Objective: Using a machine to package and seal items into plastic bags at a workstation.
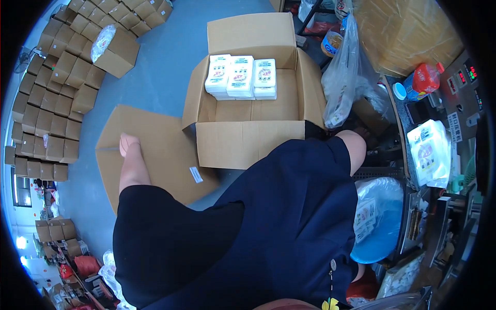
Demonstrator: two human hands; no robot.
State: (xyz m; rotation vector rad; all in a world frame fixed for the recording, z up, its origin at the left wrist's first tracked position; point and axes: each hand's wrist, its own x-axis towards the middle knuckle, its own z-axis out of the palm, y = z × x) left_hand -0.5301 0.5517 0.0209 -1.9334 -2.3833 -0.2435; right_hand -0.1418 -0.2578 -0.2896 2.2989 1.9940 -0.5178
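My left forearm comes out of a dark sleeve, and my left hand (128, 145) is closed at the slot of a brown cardboard box (168, 147) with a white label. Its fingertips are small and partly hidden. In front of me stands an open carton (250, 139), its flaps spread outward. White printed packs (241, 75) stand in three stacks along its left and back, with bare cardboard on their right. My right hand does not show. Bare skin beyond my dark clothing at the right is a bent joint, and I cannot tell whether elbow or knee.
Many cartons (46, 126) are stacked along the left wall, with one box (118, 51) nearer on the blue floor. At the right are a clear plastic bag (343, 77), a red bottle (426, 81), more white packs (428, 155), a machine panel (462, 85) and a blue tub (377, 250).
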